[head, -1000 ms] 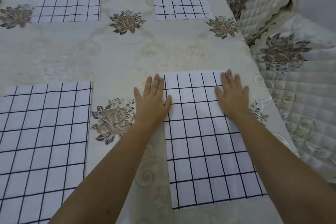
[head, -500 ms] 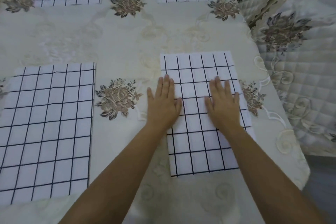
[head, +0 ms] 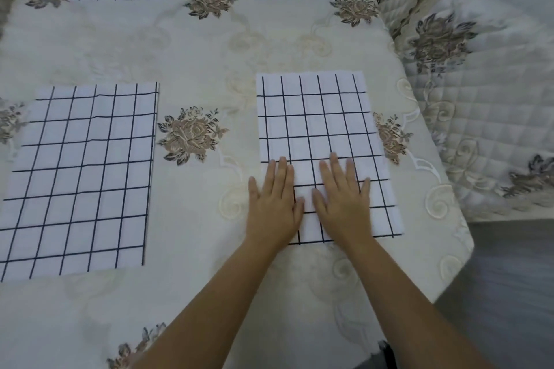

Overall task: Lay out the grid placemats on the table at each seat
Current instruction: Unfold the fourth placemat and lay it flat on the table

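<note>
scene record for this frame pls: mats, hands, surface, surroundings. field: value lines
mats in view: four grid placemats, two near, two far (cut off by the top edge)
near right placemat: flat, both hands on its near end
near left placemat: flat, untouched
left hand: palm down, fingers spread, over the mat's left edge
right hand: palm down, flat on the mat
holding anything: no
tablecloth: cream, flower motifs
quilted cover: right of the table

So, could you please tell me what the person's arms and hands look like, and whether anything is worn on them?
Both forearms are bare as far as the frame shows: no sleeves, watch or bracelets. The left hand and right hand are bare too, with no gloves or rings visible. The fingernails look short and unpainted.
</note>
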Tool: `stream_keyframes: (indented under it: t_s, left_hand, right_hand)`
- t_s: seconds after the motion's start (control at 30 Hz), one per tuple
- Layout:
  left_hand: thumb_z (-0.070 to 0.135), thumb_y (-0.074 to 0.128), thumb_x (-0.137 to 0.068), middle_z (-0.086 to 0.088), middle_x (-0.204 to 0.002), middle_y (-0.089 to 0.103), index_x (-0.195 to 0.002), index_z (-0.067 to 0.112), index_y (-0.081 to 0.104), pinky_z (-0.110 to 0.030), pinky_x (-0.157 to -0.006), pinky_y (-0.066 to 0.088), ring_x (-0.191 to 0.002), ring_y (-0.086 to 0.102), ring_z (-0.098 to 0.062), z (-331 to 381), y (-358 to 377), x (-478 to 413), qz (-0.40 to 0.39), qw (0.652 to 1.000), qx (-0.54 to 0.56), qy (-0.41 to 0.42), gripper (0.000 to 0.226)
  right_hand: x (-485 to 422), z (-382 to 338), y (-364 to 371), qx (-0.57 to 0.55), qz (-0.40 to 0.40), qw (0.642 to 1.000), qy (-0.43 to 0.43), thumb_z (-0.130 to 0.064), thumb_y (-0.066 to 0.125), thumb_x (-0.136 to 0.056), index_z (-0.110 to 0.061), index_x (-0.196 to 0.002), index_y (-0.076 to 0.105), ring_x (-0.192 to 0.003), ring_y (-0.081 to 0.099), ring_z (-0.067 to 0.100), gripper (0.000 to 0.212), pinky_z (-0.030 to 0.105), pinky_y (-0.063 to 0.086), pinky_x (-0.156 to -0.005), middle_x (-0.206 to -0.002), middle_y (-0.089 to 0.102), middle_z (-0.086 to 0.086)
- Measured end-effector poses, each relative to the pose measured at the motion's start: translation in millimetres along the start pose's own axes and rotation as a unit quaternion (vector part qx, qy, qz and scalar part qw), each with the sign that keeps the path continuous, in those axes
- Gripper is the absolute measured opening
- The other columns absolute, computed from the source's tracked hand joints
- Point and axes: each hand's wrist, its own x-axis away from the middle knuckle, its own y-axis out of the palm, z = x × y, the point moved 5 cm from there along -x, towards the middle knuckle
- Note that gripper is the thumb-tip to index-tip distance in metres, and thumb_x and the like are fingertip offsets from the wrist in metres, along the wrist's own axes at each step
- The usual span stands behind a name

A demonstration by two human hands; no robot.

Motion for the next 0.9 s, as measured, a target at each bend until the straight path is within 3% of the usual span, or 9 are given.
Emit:
stream_keyframes:
  t_s: [0.1, 0.23, 0.4, 0.53, 0.8, 0.9]
  left_hand:
    - [0.039, 0.031, -0.088, -0.011, -0.144, 0.043, -0.135, 0.005, 0.046, -0.06, -0.095, 0.038, -0.132, 0.041, -0.029, -10.5, 0.7, 7.6, -0.004, 1.0, -0.004, -0.019, 0.06]
    - [0.039, 0.03, -0.088, -0.012, -0.145, 0.04, -0.136, 0.003, 0.043, -0.063, -0.095, 0.036, -0.133, 0.039, -0.031, -29.6, 0.1, 28.1, -0.014, 0.999, -0.006, -0.034, 0.062]
    - [0.059, 0.021, -0.085, -0.008, -0.155, 0.016, -0.145, 0.008, 0.025, -0.059, -0.108, 0.016, -0.14, 0.005, -0.024, -27.6, 3.4, 61.1, -0.02, 0.999, 0.022, -0.033, 0.08]
    - [0.074, 0.006, -0.071, 0.005, -0.15, -0.02, -0.147, 0.016, -0.003, -0.053, -0.112, -0.004, -0.138, -0.022, -0.014, -27.4, 9.3, 69.5, -0.072, 0.996, 0.015, -0.045, 0.096]
    - [0.079, -0.005, -0.072, 0.007, -0.15, -0.019, -0.149, 0.019, 0.001, -0.052, -0.112, -0.006, -0.139, -0.021, -0.012, -26.9, 9.6, 74.9, -0.058, 0.997, 0.017, -0.045, 0.097]
    - [0.077, 0.0, -0.073, 0.009, -0.148, -0.023, -0.148, 0.02, -0.001, -0.051, -0.112, -0.007, -0.137, -0.024, -0.01, -28.3, 9.3, 75.2, -0.058, 0.997, 0.025, -0.052, 0.095]
  right_hand:
    - [10.6, 35.2, -1.4, 0.005, 0.007, 0.999, 0.049, -0.042, 0.027, -0.091, -0.013, -0.14, 0.04, -0.136, 0.033, 0.035, 0.059, 0.062, 0.033, -0.099, -0.149, 0.036, 0.01]
    - [26.7, 70.8, -5.2, -0.024, -0.013, 0.995, 0.095, -0.049, 0.012, -0.086, -0.015, -0.146, 0.026, -0.144, 0.015, 0.031, 0.07, 0.062, 0.018, -0.107, -0.156, 0.018, 0.006]
    - [51.5, 69.6, -8.6, -0.067, -0.024, 0.989, 0.128, -0.058, 0.014, -0.084, -0.017, -0.149, 0.011, -0.146, -0.001, 0.026, 0.077, 0.058, 0.005, -0.112, -0.158, 0.001, 0.004]
    - [62.6, 65.5, -5.0, -0.059, -0.038, 0.991, 0.115, -0.065, 0.005, -0.076, -0.018, -0.149, 0.011, -0.146, -0.004, 0.024, 0.087, 0.056, 0.001, -0.113, -0.158, -0.001, 0.002]
    - [68.1, 69.1, -5.6, -0.066, -0.024, 0.991, 0.11, -0.064, 0.006, -0.076, -0.018, -0.148, 0.016, -0.146, -0.001, 0.023, 0.086, 0.056, 0.004, -0.113, -0.158, 0.004, 0.001]
    - [67.8, 68.9, -5.7, -0.073, -0.018, 0.991, 0.113, -0.063, 0.007, -0.076, -0.018, -0.148, 0.016, -0.146, -0.001, 0.022, 0.085, 0.055, 0.003, -0.113, -0.158, 0.004, 0.001]
